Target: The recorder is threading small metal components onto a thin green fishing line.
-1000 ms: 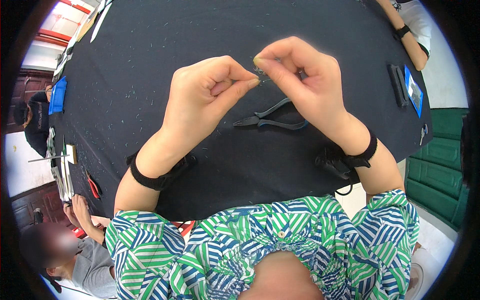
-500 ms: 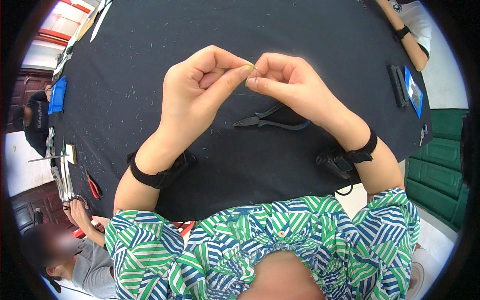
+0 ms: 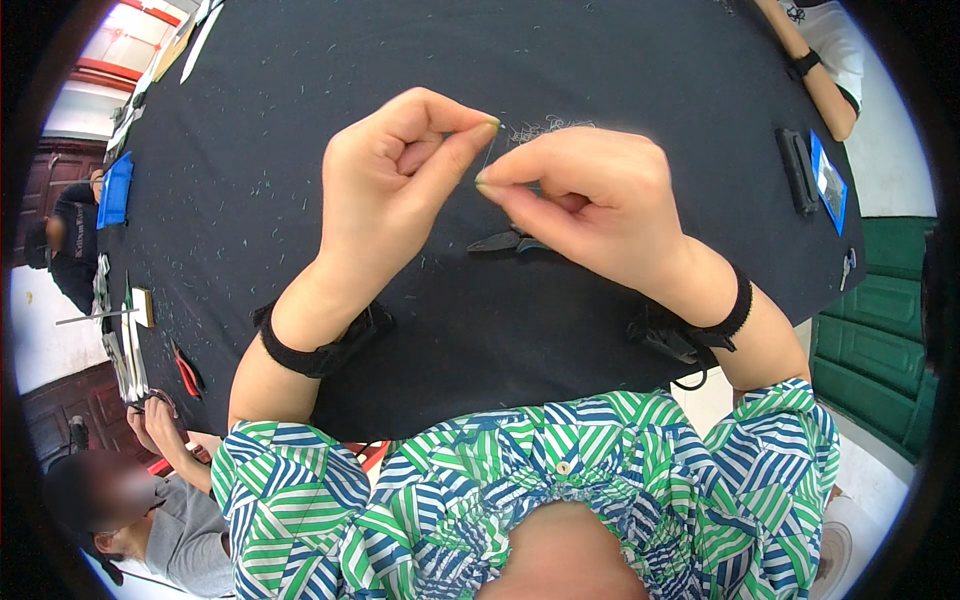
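Above the black cloth, my left hand [image 3: 385,190] pinches one end of a thin wire [image 3: 488,156] between thumb and forefinger. Slightly lower and to the right, my right hand [image 3: 615,195] has its thumb and forefinger pressed together at the wire's other end. The short strand runs between the two pinches; its tips are hidden in the fingers. Beneath my right hand lies a pair of pliers [image 3: 497,242] with dark jaws, its handles mostly covered. Just beyond my right knuckles sits a small heap of thin, curled wire pieces [image 3: 552,126].
Tiny clippings dot the black cloth [image 3: 450,350]. Red-handled pliers [image 3: 186,370] lie at the left edge, near a co-worker's hands [image 3: 158,428]. A blue tray [image 3: 115,190] stands farther left. On the right are a black case [image 3: 797,172], a blue packet [image 3: 829,183] and another person's arm [image 3: 815,75].
My right hand has turned and drawn down and toward me, widening the gap between the pinches. The wire heap shows now, while the pliers' handles have become covered. My left hand has barely moved.
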{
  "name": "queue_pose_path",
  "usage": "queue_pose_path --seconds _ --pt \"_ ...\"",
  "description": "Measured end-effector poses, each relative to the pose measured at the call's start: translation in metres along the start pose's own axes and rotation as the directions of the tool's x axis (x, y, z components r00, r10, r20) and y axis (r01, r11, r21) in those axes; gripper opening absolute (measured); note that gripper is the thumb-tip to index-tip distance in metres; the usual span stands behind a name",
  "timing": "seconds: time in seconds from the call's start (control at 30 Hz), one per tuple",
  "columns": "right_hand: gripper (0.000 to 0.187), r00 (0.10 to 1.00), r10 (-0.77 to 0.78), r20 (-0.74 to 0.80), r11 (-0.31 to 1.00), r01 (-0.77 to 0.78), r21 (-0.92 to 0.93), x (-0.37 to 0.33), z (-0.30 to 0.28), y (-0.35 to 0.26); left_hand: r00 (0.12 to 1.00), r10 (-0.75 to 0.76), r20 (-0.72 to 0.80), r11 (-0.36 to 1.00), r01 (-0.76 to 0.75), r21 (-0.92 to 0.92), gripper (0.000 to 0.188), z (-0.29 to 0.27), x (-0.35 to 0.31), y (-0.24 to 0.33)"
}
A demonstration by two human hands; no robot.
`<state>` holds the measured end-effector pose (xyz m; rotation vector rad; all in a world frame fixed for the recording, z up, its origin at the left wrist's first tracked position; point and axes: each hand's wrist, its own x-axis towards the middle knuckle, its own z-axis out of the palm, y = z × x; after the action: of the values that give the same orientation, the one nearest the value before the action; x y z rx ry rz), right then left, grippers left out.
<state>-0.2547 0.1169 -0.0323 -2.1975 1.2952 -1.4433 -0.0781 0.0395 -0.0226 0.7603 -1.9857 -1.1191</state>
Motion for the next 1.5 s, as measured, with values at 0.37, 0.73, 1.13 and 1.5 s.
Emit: queue_pose_path --seconds 0.37,0.73,1.13,1.5 --pt "0.011 0.928 0.364 -0.078 0.899 -0.328 0.292 -0.002 0.0 0.014 0.956 0.25 0.156 0.925 -0.283 0.254 0.007 0.004 0.0 0.002" --pt "0.018 0.79 0.582 0.19 0.634 -0.588 0.502 0.001 0.001 0.024 0.906 0.392 0.16 0.846 -0.423 0.326 0.009 0.003 0.0 0.004" --pt "0.015 0.827 0.457 0.327 0.715 -0.56 0.419 -0.006 0.007 0.019 0.983 -0.179 0.043 0.908 0.182 -0.377 0.016 0.0 -0.001 -0.002" --pt "0.006 0.906 0.101 0.41 0.994 -0.106 -0.011 -0.013 0.01 -0.002 0.943 -0.319 0.094 0.744 0.311 -0.592 0.014 -0.004 0.002 -0.01"
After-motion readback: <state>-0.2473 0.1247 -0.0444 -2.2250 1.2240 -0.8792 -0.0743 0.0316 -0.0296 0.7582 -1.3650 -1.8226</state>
